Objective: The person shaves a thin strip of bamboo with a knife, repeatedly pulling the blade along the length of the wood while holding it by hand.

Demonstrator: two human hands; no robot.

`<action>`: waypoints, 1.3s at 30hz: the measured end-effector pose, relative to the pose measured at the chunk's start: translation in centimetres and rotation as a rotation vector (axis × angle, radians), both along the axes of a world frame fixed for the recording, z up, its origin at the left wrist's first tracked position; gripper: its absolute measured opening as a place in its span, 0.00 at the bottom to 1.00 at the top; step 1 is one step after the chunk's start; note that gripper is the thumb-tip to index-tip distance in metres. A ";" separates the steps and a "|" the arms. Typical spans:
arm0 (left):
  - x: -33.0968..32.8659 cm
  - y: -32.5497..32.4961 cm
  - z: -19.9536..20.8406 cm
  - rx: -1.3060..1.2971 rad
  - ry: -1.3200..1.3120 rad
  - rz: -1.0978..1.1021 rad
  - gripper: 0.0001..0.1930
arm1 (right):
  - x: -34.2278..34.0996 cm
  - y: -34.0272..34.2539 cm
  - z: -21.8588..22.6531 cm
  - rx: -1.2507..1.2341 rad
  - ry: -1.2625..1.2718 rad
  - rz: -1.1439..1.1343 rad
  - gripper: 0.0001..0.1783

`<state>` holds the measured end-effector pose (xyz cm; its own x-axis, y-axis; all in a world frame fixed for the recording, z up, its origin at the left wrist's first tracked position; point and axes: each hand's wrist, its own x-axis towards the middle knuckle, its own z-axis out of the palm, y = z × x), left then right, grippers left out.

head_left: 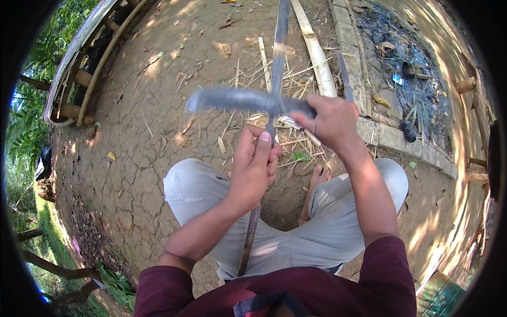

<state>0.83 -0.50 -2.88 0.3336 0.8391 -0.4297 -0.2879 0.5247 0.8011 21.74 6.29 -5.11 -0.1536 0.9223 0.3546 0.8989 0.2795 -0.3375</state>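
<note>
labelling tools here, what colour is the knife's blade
The knife's blade looks grey, though blurred; it shows in the head view.

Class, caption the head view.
Right grip holds a broad grey metal knife across a long dark strip in left grip.

The strip [278,68] is dark grey, the blurred blade [229,99] seemingly grey, the shirt [317,285] finely lined maroon.

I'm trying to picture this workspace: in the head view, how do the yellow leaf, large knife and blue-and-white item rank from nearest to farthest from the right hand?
From the right hand:
1. Large knife: in its grip, blade pointing left.
2. Blue-and-white item: to the right, on dark ground.
3. Yellow leaf: on the ground, far left.
</note>
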 end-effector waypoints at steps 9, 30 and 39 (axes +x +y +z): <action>-1.1 2.1 0.3 0.063 -0.186 0.074 0.08 | 1.4 -2.2 3.0 -0.061 0.651 -0.048 0.36; 0.9 0.1 -0.5 0.136 0.137 0.175 0.07 | -2.9 -3.1 0.6 -0.038 0.062 0.149 0.35; 0.3 -1.0 0.6 0.207 0.031 0.097 0.04 | 7.5 4.8 -0.9 -0.325 0.412 -0.544 0.44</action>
